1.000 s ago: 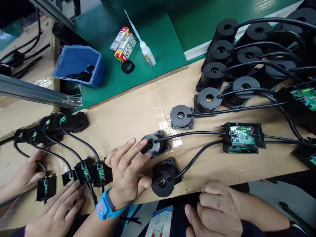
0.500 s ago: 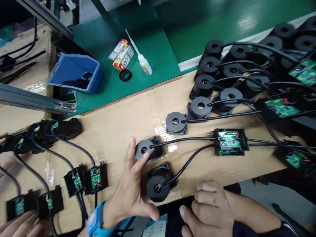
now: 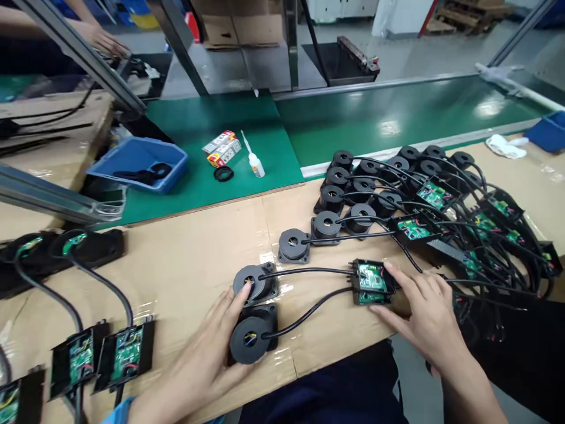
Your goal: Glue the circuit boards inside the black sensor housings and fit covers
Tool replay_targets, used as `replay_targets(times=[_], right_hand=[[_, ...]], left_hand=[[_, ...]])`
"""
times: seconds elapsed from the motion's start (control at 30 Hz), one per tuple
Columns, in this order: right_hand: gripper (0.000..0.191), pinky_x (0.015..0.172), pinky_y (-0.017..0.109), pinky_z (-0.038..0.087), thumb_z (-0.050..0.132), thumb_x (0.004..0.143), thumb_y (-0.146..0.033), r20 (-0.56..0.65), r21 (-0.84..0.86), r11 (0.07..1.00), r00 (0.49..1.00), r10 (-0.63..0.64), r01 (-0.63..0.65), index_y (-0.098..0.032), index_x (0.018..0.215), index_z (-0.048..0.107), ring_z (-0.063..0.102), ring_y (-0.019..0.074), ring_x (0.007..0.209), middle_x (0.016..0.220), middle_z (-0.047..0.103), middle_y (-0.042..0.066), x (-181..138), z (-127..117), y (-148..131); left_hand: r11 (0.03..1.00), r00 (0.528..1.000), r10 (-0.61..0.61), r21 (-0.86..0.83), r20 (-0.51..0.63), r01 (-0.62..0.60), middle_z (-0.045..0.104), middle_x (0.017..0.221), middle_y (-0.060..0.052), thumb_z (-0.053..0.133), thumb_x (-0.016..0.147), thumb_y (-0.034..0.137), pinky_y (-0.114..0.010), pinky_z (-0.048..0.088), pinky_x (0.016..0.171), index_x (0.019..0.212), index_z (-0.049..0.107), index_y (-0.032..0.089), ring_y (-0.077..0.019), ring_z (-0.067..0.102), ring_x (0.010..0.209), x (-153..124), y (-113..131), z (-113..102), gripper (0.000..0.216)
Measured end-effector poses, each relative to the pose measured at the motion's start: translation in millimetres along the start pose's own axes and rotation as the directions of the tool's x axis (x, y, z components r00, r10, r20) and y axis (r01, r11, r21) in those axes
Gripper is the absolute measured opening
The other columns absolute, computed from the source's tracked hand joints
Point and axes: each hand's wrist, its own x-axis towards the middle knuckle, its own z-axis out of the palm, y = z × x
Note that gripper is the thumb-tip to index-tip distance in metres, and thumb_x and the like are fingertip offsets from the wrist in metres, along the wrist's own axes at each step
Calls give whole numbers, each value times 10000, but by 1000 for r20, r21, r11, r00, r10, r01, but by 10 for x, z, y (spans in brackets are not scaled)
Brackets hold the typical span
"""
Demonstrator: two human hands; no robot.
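Note:
My left hand (image 3: 216, 347) wraps round two black round housings, its fingers on the upper housing (image 3: 247, 282) and its thumb below the lower housing (image 3: 249, 340). Coloured wires show in their centre holes. From each housing a black cable runs right to a pair of open black boxes with green circuit boards (image 3: 371, 277), one partly over the other. My right hand (image 3: 426, 312) holds these boxes at their right end, fingers above and thumb below. Just beyond stands another round housing (image 3: 293, 244) with its own cable.
Many cabled housings and circuit boxes (image 3: 415, 227) crowd the right side. More assemblies (image 3: 126, 353) lie at the left. On the green mat are a blue bin (image 3: 165, 171), a small carton (image 3: 223, 150), a black ring (image 3: 223, 174) and a white dropper bottle (image 3: 256, 166).
My left hand has closed round the two housings, which now sit closer together. My right hand has gone from a fist at the table's edge to the circuit boxes. The view has tilted up.

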Motion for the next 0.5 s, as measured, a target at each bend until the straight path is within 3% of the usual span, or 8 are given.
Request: replay_targets(times=[0.23,0.37,0.5], right_hand=[[626,892,399,390,622,974,-606,-57,64,997,998,-32,36,-151,1403,581,629,203,744,794,622,13,-127,-14,-36],[620,883,402,394,670,944,-604,-98,103,994,995,-31,41,-180,1390,594,640,208,738,819,656,18,-165,-35,27],[556,875,399,406,697,940,-558,-104,178,981,993,-59,77,-213,1365,597,630,199,721,861,693,19,-206,-86,94]], left_hand=[[996,995,95,-1,24,-95,370,1660,-208,650,927,423,-553,526,1118,1682,20,207,-421,470,1469,213,-165,-95,1007],[990,987,138,-42,78,-135,389,1656,-180,660,892,296,-529,508,1143,1682,73,244,-384,469,1478,256,-158,-203,986],[990,990,131,-63,51,-128,401,1657,-150,686,870,275,-508,527,1126,1675,141,286,-366,504,1459,226,-111,-234,972]])
